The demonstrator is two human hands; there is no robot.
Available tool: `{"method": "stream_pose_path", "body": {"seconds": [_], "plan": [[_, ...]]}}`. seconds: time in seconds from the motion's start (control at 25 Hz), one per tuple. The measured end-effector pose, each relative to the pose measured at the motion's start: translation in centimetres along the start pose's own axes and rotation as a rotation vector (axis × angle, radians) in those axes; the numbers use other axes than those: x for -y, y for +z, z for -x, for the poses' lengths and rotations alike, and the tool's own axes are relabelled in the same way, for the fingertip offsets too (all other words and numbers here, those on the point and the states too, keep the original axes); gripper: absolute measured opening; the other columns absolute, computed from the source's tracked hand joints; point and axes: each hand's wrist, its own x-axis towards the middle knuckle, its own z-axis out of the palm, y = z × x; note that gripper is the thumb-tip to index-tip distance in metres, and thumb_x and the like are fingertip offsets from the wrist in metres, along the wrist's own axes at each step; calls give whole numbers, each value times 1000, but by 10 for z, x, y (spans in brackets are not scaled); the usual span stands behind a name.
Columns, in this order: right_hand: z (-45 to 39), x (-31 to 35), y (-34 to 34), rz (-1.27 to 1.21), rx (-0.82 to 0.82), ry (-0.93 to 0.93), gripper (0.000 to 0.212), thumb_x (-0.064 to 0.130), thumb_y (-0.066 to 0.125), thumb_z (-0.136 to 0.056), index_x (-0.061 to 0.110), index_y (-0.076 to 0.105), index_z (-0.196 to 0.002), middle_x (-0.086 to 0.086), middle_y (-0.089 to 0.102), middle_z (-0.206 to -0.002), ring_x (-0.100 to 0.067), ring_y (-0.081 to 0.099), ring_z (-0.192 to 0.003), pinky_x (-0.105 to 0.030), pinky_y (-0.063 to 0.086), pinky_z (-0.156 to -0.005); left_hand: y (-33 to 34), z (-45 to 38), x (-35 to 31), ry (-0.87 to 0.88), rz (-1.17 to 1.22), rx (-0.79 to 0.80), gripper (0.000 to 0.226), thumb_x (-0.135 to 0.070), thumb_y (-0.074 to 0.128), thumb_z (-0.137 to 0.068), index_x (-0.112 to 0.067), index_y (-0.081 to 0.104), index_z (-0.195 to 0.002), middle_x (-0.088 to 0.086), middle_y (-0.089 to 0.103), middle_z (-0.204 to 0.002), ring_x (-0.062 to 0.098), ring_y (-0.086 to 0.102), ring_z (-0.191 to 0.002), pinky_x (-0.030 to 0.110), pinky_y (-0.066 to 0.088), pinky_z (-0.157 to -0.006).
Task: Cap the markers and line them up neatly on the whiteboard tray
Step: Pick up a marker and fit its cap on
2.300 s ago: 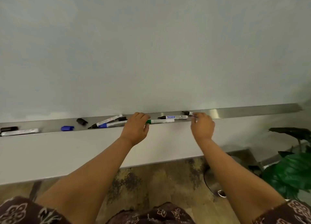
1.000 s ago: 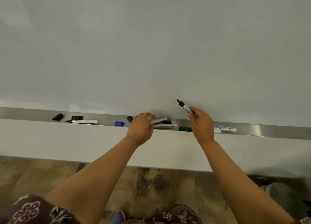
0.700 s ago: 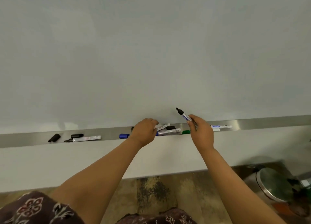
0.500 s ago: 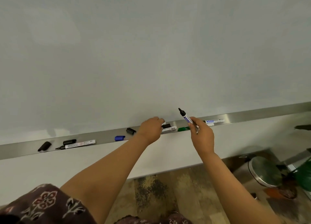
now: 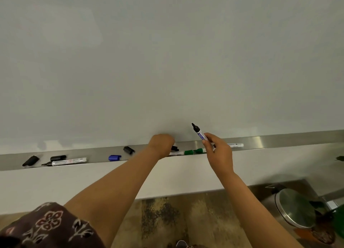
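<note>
Two hands at the steel tray (image 5: 279, 140): right hand (image 5: 219, 150) grips an uncapped black marker (image 5: 198, 132), tip raised; left hand (image 5: 162, 145) curls over tray markers, grasp unclear. Loose caps (image 5: 114, 157) lie leftward.

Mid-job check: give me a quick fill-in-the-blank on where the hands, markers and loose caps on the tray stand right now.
1. The right hand holds an uncapped marker whose tip is ____ in colour.
2. The loose cap lying alone between the black caps and the left hand is ____.
3. The marker lying on the tray between the two hands is ____.
4. The marker at the tray's left end lies there ____, its tip bare.

Missing words: black; blue; green; uncapped
</note>
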Motion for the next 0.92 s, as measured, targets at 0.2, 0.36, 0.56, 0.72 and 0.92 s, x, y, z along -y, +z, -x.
{"method": "stream_pose_path", "body": {"seconds": [0.2,0.36,0.56,0.72,0.92], "plan": [[-14,-8,-5,-18,72,-113,21,24,56,-90,18,63,-110,-3,71,-97,-12,57,-78,-25,48,-71,0,-6,-11,-124,105,-35,24,-17,52,-85,-15,65,-105,9,67,-106,29,61,-97,31,43,-70],[-16,-21,-14,68,139,-161,21,18,55,-91,16,63,-111,-5,68,-98,-19,57,-86,-34,49,-75,-11,8,-10,-183,375,-244,24,-21,54,-86,-20,65,-107,5,67,-94,26,60,-86,29,41,-65],[-18,-17,-11,179,223,-220,22,14,53,-91,16,63,-111,-8,66,-101,-26,54,-92,-40,45,-79,-19,24,-3,-177,483,-309,20,-19,62,-83,-19,67,-102,4,64,-92,22,58,-83,32,44,-70],[-21,-6,-10,214,220,-203,23,14,52,-92,17,62,-113,-8,66,-104,-27,54,-95,-42,46,-81,-20,29,3,-168,445,-315,21,-21,60,-84,-19,67,-104,4,64,-95,21,58,-85,33,47,-74],[-18,5,-3,283,255,-198,25,14,52,-91,20,61,-113,-5,65,-106,-25,53,-99,-41,44,-83,-23,31,10,-141,393,-317,21,-25,58,-85,-23,66,-105,0,64,-97,20,58,-87,30,44,-69]]}}
